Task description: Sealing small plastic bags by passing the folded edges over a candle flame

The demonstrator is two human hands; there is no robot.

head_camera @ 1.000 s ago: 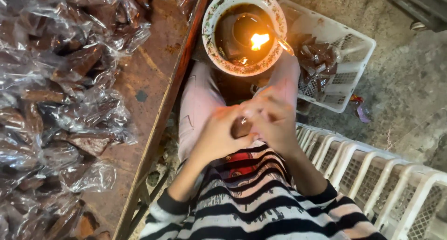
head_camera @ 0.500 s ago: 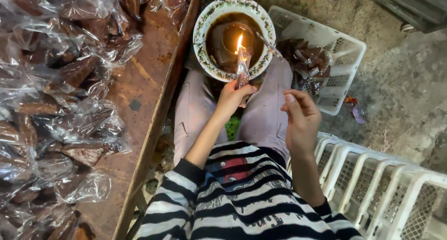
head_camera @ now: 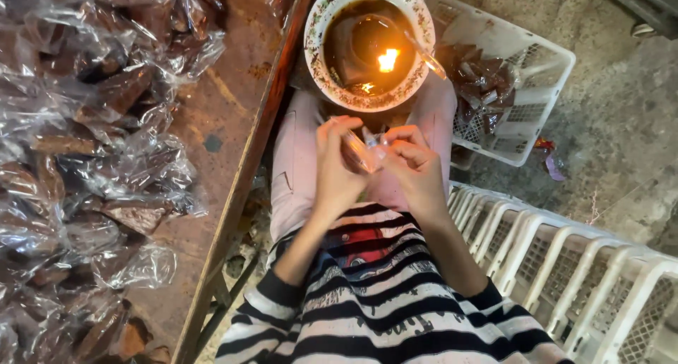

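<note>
Pinching small clear packet (head_camera: 359, 152), both hands' fingers (head_camera: 395, 141) closed, contents unclear

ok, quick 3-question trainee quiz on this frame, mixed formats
1. True or false: both hands, the left hand and the right hand, meet on one small clear packet.
2. Where does the flame burn? A) in the round bowl on the lap B) on the wooden table C) in the white crate
3. Fill in: the clear packets heaped on the table hold pieces of ____ colour.

Key: 1 true; 2 A; 3 brown
</note>
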